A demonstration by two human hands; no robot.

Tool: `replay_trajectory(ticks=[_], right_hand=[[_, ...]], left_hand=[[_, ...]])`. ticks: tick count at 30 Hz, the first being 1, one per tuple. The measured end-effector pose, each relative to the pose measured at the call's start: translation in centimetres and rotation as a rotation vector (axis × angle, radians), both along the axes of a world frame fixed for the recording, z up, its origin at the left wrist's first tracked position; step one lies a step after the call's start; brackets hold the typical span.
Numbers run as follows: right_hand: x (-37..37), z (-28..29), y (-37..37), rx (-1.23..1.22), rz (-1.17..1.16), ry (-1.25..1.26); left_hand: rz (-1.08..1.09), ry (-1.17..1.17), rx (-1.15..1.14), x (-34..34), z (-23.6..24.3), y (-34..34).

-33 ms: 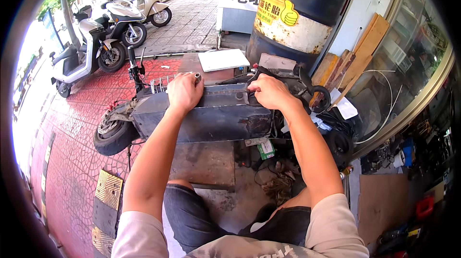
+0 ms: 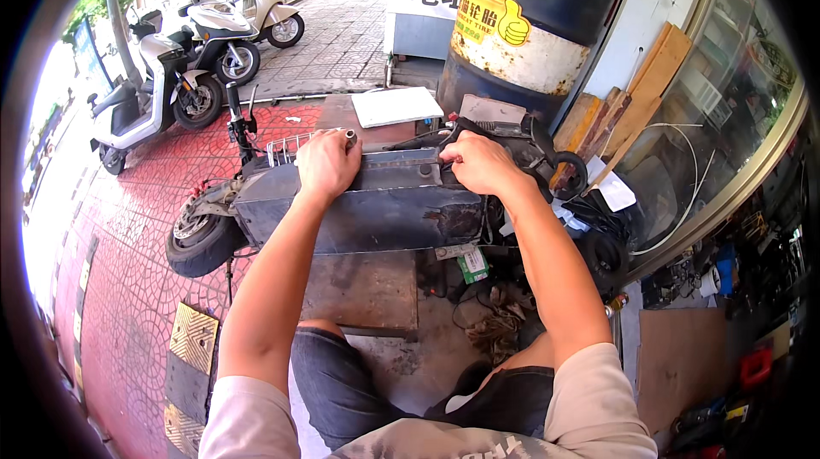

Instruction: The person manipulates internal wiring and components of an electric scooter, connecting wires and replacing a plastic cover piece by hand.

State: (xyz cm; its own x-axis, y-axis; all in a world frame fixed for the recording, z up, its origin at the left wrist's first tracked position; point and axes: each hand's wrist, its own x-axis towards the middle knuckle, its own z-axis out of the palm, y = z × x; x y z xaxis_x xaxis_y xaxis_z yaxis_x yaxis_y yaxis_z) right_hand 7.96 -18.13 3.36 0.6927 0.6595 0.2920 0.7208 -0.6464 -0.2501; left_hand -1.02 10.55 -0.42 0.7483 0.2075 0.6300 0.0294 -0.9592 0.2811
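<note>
In the head view, see the dark scooter (image 2: 376,218) stretched crosswise just past a wooden board (image 2: 367,284). Judge as heavy, stiff, smooth-sided, hardly fragile; best gripped by frame ends or long upper edge. Note left hand (image 2: 329,162) curled around a short metal tube (image 2: 351,136), right hand (image 2: 484,164) folded together at the scooter's top, impossible to tell on what. Mind hard seams; expect more room leftward over red paving (image 2: 120,305), less rightward beside planks (image 2: 658,62) and window (image 2: 726,100).

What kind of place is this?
Probably an outdoor scooter repair spot: there's a long, black, boxy scooter body up close, pale upright scooters parked beyond, and a jumble of dark and coloured bits at right.
</note>
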Motion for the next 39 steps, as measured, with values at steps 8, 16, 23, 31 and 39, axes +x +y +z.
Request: replay_trajectory(ticks=[8,16,23,31,39], right_hand=[[1.3,-0.8,1.2,0.419,0.022,0.44],[-2.3,2.2,2.7,0.246,-0.124,0.088],[-3.6,4.2,1.0,0.045,-0.297,0.035],[-0.4,0.8,0.0,0.3,-0.3,0.16],[1.5,-1.6,1.9,0.479,-0.13,0.41]], left_hand=[[0.03,0.05,-0.014,-0.1,0.5,-0.4],[0.052,0.071,-0.014,-0.2,0.4,0.6],[0.034,0.074,-0.045,-0.3,0.6,0.1],[0.019,0.053,-0.073,0.1,0.2,0.2],[0.03,-0.008,-0.062,0.1,0.4,0.4]])
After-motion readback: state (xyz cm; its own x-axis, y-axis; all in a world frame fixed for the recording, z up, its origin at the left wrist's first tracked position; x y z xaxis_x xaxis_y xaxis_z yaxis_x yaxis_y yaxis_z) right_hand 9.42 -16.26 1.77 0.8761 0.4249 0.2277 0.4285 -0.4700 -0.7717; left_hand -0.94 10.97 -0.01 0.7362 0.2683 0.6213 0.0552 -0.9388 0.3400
